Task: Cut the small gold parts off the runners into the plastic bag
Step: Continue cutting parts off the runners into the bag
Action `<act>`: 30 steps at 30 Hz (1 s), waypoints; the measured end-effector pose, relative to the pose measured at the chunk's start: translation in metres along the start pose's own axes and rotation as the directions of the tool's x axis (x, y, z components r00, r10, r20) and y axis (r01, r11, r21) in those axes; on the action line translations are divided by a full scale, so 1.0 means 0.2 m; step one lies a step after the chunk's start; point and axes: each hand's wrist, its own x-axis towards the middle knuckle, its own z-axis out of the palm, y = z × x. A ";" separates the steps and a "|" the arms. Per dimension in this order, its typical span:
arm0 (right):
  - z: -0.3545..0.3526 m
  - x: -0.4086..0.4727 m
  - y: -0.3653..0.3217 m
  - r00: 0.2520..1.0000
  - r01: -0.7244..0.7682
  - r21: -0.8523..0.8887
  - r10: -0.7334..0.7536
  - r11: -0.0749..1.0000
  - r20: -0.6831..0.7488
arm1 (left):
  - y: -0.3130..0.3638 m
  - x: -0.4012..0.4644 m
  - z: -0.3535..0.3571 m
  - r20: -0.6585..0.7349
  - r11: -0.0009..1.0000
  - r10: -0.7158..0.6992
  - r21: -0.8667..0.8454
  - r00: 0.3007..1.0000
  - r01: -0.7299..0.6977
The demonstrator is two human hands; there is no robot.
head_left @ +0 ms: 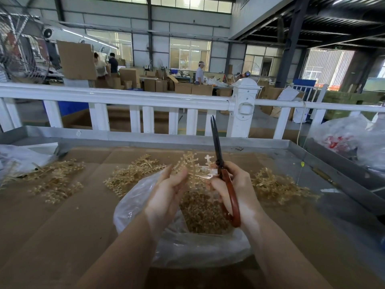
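My right hand [235, 188] grips red-handled scissors [224, 176]; their dark blades point up and away, nearly closed. My left hand [166, 192] holds a gold runner [187, 163] with small parts on it, just left of the scissors. Both hands hover over an open clear plastic bag [187, 247] that holds a heap of cut gold parts [202, 213]. Which fingers pinch the runner is partly hidden.
Piles of gold runners lie on the cardboard-covered table: left [54, 178], centre [133, 172] and right [277, 184]. The metal table rim [187, 141] and a white railing [145, 97] run behind. Plastic bags sit at the far left [18, 157] and far right [350, 138].
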 end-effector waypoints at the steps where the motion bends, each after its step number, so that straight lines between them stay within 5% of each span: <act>1: 0.00 0.00 0.00 1.000 -0.010 -0.003 0.010 1.000 0.013 | 0.00 0.00 0.00 0.004 1.000 -0.014 0.011 1.000 0.014; 4: -0.01 0.00 0.03 1.000 -0.029 -0.048 0.030 0.998 0.005 | 0.02 -0.03 -0.01 -0.059 0.985 -0.015 0.170 0.998 0.025; 7: -0.03 -0.01 0.06 0.999 -0.038 -0.074 0.038 0.997 0.002 | 0.06 -0.05 -0.02 -0.129 0.857 0.178 0.507 0.976 -0.089; 9: -0.04 -0.01 0.08 0.999 -0.023 -0.116 0.026 0.993 0.026 | 0.08 -0.05 -0.03 -0.048 0.692 0.276 0.703 0.960 -0.164; 11: -0.03 -0.02 0.09 0.998 0.015 -0.182 -0.005 0.983 0.056 | 0.10 -0.06 -0.01 0.091 0.608 0.228 0.764 0.969 -0.215; 15: -0.01 -0.01 0.09 1.000 0.000 -0.161 0.002 0.987 0.015 | 0.10 -0.06 0.02 0.101 0.737 0.104 0.660 0.989 -0.145; 18: 0.00 -0.01 0.10 0.998 -0.019 -0.043 0.016 0.999 -0.064 | 0.06 -0.05 0.02 -0.037 0.943 -0.056 0.327 0.998 0.065; 21: 0.02 -0.02 0.11 0.992 0.022 -0.020 -0.024 1.000 -0.123 | 0.02 -0.07 0.03 -0.032 0.982 -0.183 0.042 0.983 0.185; 30: 0.05 -0.04 0.14 0.974 0.109 -0.010 -0.109 0.994 -0.201 | -0.01 -0.12 -0.02 0.050 0.950 -0.230 0.230 0.972 0.213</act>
